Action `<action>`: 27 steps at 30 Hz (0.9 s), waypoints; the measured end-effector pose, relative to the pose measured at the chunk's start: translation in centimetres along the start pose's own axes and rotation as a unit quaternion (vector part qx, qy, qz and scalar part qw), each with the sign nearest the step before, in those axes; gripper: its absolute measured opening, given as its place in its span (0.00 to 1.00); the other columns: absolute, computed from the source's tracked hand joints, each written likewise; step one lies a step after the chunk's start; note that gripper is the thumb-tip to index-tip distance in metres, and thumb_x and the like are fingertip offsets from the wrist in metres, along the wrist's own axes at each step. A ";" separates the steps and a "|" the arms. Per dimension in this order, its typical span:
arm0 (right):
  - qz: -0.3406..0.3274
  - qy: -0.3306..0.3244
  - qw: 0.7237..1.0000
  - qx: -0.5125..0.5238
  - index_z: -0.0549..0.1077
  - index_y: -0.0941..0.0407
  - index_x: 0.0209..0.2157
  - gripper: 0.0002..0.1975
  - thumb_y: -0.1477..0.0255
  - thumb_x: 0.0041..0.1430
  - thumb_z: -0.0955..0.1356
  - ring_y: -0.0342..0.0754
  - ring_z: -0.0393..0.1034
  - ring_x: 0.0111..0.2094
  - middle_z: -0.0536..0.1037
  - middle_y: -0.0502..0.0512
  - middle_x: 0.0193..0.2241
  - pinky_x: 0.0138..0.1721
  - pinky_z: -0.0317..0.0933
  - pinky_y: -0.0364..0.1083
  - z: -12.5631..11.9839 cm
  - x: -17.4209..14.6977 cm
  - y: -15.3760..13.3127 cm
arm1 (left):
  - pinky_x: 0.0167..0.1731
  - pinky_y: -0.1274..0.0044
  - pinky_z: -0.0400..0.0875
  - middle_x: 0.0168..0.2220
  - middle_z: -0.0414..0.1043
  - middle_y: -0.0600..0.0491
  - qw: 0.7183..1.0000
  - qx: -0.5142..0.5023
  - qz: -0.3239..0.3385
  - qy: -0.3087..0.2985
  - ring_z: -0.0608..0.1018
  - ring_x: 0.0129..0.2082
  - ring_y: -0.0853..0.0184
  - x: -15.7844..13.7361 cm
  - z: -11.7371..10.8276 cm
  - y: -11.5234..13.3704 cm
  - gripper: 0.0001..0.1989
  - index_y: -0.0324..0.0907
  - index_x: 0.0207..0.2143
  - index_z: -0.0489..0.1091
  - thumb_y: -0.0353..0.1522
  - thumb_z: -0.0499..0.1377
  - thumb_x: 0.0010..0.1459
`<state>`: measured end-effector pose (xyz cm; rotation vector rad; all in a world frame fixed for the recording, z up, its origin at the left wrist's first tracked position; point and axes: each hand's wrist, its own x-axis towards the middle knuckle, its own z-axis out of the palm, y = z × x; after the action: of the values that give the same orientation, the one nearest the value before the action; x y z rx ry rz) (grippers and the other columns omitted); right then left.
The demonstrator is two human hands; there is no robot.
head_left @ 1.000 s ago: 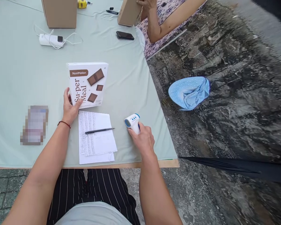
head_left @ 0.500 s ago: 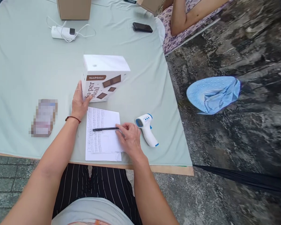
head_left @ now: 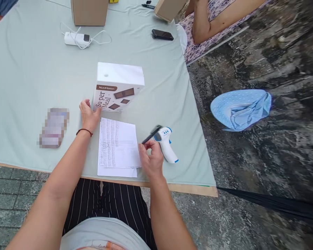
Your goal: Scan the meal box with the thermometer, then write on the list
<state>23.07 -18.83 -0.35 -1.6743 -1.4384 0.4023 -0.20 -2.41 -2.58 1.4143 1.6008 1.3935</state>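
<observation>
My right hand (head_left: 151,158) is pinched shut on the pen (head_left: 151,135), lifted clear of the sheets (head_left: 118,147) with its far end tilted up and to the right, just in front of the thermometer (head_left: 167,147). My left hand (head_left: 89,114) lies loosely open on the counter (head_left: 28,76), fingertips touching the near left corner of the box (head_left: 117,86), gripping nothing. The box stands upright just beyond the sheets, printed face toward me. As I judge it, the box is set in place and the pen is in hand, but nothing is being written: the tip is off the paper, so any marking of the list is left to do. The thermometer lies on its side, untouched, right of the sheets. Counted: one white box, one pen in my grip, one thermometer, one small stack of printed sheets whose number I cannot tell. Farther off are two cardboard boxes (head_left: 89,12), one phone (head_left: 162,34), one power strip (head_left: 77,39) with its cord, one marker (head_left: 148,6), and a blurred packet (head_left: 54,127) to the left. Another person's arm (head_left: 211,21) rests at the far right corner. A blue hat (head_left: 240,108) lies on the ground to the right.
</observation>
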 end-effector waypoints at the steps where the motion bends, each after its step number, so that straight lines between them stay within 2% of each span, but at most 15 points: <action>1: 0.029 0.016 0.999 0.043 0.68 0.52 0.33 0.08 0.63 0.57 0.66 0.48 0.65 0.30 0.71 0.50 0.27 0.37 0.62 0.50 0.1 -0.3 -0.4 | 0.57 0.62 0.65 0.52 0.59 0.45 1.000 0.001 -0.004 0.006 0.66 0.56 0.56 -0.5 -0.2 0.2 0.31 0.45 0.52 0.58 0.40 0.69 0.51; 3: 0.068 0.040 0.988 0.131 0.67 0.52 0.30 0.07 0.64 0.54 0.68 0.47 0.66 0.30 0.71 0.49 0.26 0.37 0.63 0.49 0.4 -0.7 -1.3 | 0.56 0.62 0.64 0.50 0.59 0.47 1.000 0.018 0.008 -0.001 0.65 0.55 0.56 -1.9 -0.9 0.9 0.28 0.46 0.49 0.59 0.40 0.68 0.51; 5: 0.092 0.046 0.975 0.195 0.67 0.53 0.28 0.06 0.66 0.51 0.68 0.46 0.67 0.30 0.71 0.48 0.25 0.36 0.63 0.48 0.8 -1.0 -2.1 | 0.56 0.60 0.63 0.49 0.61 0.48 0.997 0.061 0.034 -0.034 0.66 0.54 0.56 -3.8 -1.8 2.0 0.25 0.46 0.48 0.60 0.39 0.67 0.52; 10: 0.142 0.010 0.956 0.257 0.71 0.54 0.29 0.06 0.66 0.49 0.68 0.45 0.66 0.26 0.71 0.47 0.23 0.33 0.63 0.47 2.2 -1.1 -3.4 | 0.57 0.55 0.58 0.54 0.63 0.44 0.967 0.192 0.090 -0.142 0.65 0.57 0.49 -7.7 -3.1 4.0 0.20 0.45 0.46 0.64 0.39 0.64 0.52; 17: 0.139 -0.026 0.963 0.232 0.70 0.53 0.25 0.05 0.67 0.45 0.67 0.44 0.64 0.25 0.72 0.47 0.22 0.30 0.62 0.46 3.9 -1.3 -3.6 | 0.63 0.48 0.40 0.60 0.61 0.38 0.920 0.281 0.162 -0.219 0.61 0.62 0.42 -8.7 -3.1 3.9 0.37 0.44 0.52 0.64 0.45 0.70 0.41; 20: 0.129 -0.034 0.971 0.200 0.69 0.53 0.23 0.05 0.66 0.46 0.67 0.43 0.61 0.23 0.69 0.45 0.19 0.27 0.59 0.45 4.3 -1.6 -3.4 | 0.64 0.47 0.38 0.59 0.62 0.37 0.912 0.292 0.173 -0.231 0.61 0.63 0.41 -8.7 -3.1 3.8 0.41 0.43 0.53 0.63 0.46 0.72 0.38; 27: 0.123 -0.030 0.973 0.191 0.70 0.53 0.23 0.05 0.67 0.47 0.66 0.42 0.59 0.22 0.69 0.45 0.19 0.27 0.58 0.45 4.3 -1.9 -3.3 | 0.63 0.44 0.36 0.59 0.62 0.35 0.907 0.298 0.161 -0.249 0.62 0.62 0.39 -8.7 -3.1 4.4 0.43 0.40 0.54 0.63 0.43 0.72 0.37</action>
<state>17.35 -18.98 -0.80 -1.5326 -1.1095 0.8193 0.78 -12.01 0.63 2.2563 1.5421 0.5966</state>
